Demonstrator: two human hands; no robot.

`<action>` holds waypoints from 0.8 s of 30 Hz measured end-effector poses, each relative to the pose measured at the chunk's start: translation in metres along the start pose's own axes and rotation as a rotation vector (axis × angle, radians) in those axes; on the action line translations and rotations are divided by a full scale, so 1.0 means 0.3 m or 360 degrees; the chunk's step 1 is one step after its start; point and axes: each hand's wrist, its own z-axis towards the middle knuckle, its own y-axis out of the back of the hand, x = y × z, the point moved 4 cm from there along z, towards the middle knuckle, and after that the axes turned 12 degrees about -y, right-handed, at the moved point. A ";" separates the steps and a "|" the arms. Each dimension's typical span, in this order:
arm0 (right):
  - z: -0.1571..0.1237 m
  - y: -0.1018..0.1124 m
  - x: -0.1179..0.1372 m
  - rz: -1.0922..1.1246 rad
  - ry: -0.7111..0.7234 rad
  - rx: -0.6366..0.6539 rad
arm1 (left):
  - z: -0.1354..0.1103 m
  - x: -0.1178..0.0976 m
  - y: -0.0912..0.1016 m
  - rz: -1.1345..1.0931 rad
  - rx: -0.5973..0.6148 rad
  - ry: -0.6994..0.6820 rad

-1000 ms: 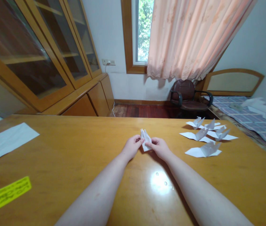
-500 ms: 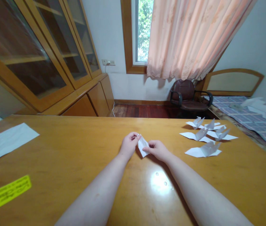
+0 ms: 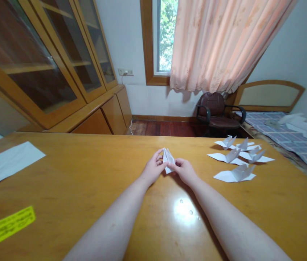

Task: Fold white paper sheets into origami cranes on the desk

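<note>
A small piece of folded white paper [image 3: 168, 158], pointed at its far end, is held just above the wooden table [image 3: 99, 174]. My left hand [image 3: 155, 167] grips its left side, thumb near the lower middle and fingers behind the upper left edge. On the right edge, my right hand [image 3: 184, 169] pinches the paper between thumb and fingers. Several folded white paper cranes [image 3: 235, 174] with spread wings stand on the table to the right of my hands.
White paper [image 3: 9, 163] lies at the table's left side, with a yellow label with writing [image 3: 6, 228] nearer me. Beyond the table are a glass-door cabinet [image 3: 61, 105], a brown armchair [image 3: 215, 108] and a bed [image 3: 292, 130].
The folded paper has shifted slightly away from me and turned more upright. My left thumb has slid down from its top to its lower middle. The paper cranes have stayed put.
</note>
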 end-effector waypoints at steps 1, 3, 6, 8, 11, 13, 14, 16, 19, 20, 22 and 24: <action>0.003 0.002 -0.003 0.0033 -0.0005 -0.0004 | -0.001 0.000 -0.001 -0.0003 0.0018 -0.0005; 0.006 0.005 -0.003 0.0087 -0.0013 -0.0008 | -0.002 -0.003 0.000 0.0006 0.0043 -0.0020; 0.003 0.008 0.005 0.0162 -0.0027 -0.0008 | -0.002 -0.007 0.002 0.0022 0.0053 -0.0028; 0.000 0.006 0.013 0.0199 -0.0010 0.0010 | -0.002 -0.004 0.003 0.0008 0.0045 -0.0014; 0.000 0.000 0.017 0.0216 0.0022 0.0044 | 0.000 0.004 0.004 -0.0014 0.0019 -0.0001; 0.002 -0.003 0.015 0.0218 0.0030 0.0052 | 0.001 0.007 0.005 -0.0006 0.0016 -0.0008; 0.003 -0.004 0.013 0.0220 0.0032 0.0057 | 0.001 0.007 0.005 0.0008 0.0018 -0.0013; 0.004 -0.006 0.011 0.0227 0.0038 0.0069 | 0.001 0.005 0.007 0.0051 0.0021 -0.0020; 0.002 -0.006 0.010 0.0231 0.0044 0.0080 | 0.000 -0.004 0.010 0.0098 0.0004 -0.0030; 0.002 -0.007 0.010 0.0228 0.0047 0.0084 | 0.000 -0.006 0.010 0.0099 -0.0006 -0.0032; 0.000 -0.008 0.009 0.0216 0.0053 0.0096 | 0.001 -0.009 0.012 0.0097 -0.0029 -0.0031; 0.001 -0.008 0.007 0.0206 0.0057 0.0105 | 0.001 -0.009 0.013 0.0116 -0.0051 -0.0023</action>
